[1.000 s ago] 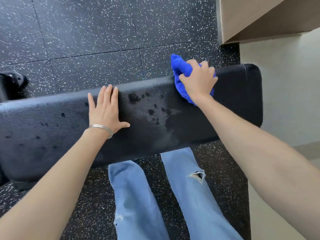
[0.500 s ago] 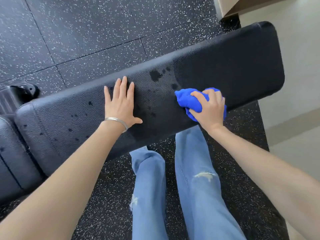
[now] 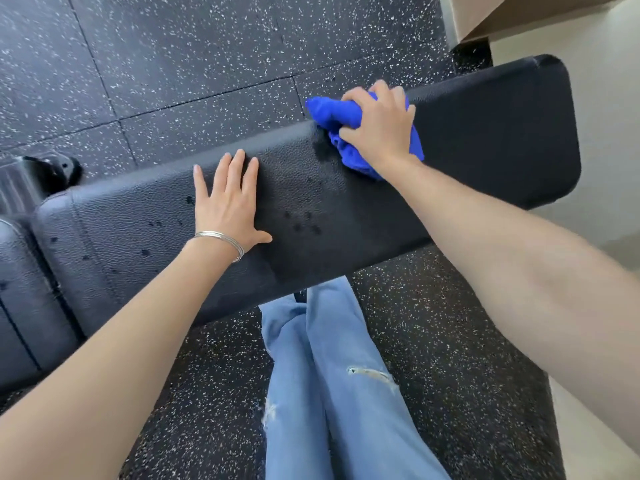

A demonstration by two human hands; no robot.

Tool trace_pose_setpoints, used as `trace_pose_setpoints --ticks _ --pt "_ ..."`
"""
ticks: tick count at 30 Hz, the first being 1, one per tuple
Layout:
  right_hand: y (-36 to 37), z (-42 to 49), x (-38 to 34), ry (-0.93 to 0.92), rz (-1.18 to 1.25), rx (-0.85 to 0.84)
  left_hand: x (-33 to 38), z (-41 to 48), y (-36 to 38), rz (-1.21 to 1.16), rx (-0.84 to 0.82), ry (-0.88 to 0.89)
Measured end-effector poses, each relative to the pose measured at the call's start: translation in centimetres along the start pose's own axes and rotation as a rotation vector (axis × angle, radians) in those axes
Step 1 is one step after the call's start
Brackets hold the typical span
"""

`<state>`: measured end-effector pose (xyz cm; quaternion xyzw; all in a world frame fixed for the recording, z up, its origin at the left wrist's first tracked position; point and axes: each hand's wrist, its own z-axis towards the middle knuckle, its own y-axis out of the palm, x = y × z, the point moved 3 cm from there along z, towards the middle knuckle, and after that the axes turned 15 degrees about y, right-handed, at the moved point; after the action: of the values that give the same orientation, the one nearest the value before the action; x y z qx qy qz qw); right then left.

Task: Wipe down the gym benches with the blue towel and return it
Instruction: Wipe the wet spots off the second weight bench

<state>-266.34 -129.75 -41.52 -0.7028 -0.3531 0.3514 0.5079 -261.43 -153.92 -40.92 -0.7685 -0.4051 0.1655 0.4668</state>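
A long black padded gym bench (image 3: 485,133) runs across the view from lower left to upper right. Dark wet spots dot its surface near the middle and left. My right hand (image 3: 381,128) grips a bunched blue towel (image 3: 332,114) and holds it against the bench's far edge. My left hand (image 3: 227,202) lies flat on the pad with fingers straight, a thin silver bangle on the wrist.
A second black pad (image 3: 17,289) adjoins the bench at the left, with a dark metal frame part (image 3: 41,171) beyond it. Speckled black rubber flooring (image 3: 207,46) surrounds the bench. A pale wall (image 3: 606,116) and a tan ledge (image 3: 519,15) stand at right. My legs in blue jeans (image 3: 329,393) are below.
My right hand has carried the towel from the bench's near edge up to its far edge. The left hand has stayed flat on the pad.
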Motion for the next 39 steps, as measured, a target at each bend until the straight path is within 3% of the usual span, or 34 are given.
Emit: trace_pose_setpoints --ticks 4,7,11,13,16,22,26,29,35,37,39 --pt "-0.4 -1.2 1.0 -0.076 -0.037 -0.006 -0.5 -0.1 -0.3 0.0 -0.043 -0.036" --pt "0.1 -7.2 4.3 -0.11 0.033 0.052 0.2 0.2 -0.6 0.022 -0.08 -0.035" --pt "1.9 -16.0 9.0 -0.317 -0.023 0.055 0.2 0.2 -0.6 0.01 -0.081 -0.055" --pt "2.2 -15.9 9.1 -0.368 -0.002 0.016 0.4 0.3 -0.6 -0.004 -0.081 -0.064" --pt "1.4 -12.4 6.1 -0.463 0.038 0.109 0.6 0.3 -0.6 -0.004 -0.086 -0.065" --pt "0.3 -1.7 -2.8 -0.27 -0.096 0.037 0.5 0.3 -0.5 -0.024 -0.092 -0.075" --pt "0.7 -0.1 -3.6 -0.275 -0.162 -0.062 0.4 0.3 -0.3 -0.034 -0.086 -0.084" --pt "0.4 -1.6 -2.6 -0.211 -0.084 0.005 0.3 0.2 -0.2 -0.047 -0.072 -0.089" --pt "-0.6 -8.6 6.3 -0.692 -0.146 0.063 0.2 -0.1 -0.3 -0.069 -0.075 -0.087" --pt "-0.9 -7.2 7.0 -0.54 -0.12 0.029 0.2 -0.1 -0.4 -0.06 -0.08 -0.086" --pt "-0.9 -4.9 5.2 -0.145 -0.042 0.014 0.1 -0.2 -0.2 -0.051 -0.074 -0.079"
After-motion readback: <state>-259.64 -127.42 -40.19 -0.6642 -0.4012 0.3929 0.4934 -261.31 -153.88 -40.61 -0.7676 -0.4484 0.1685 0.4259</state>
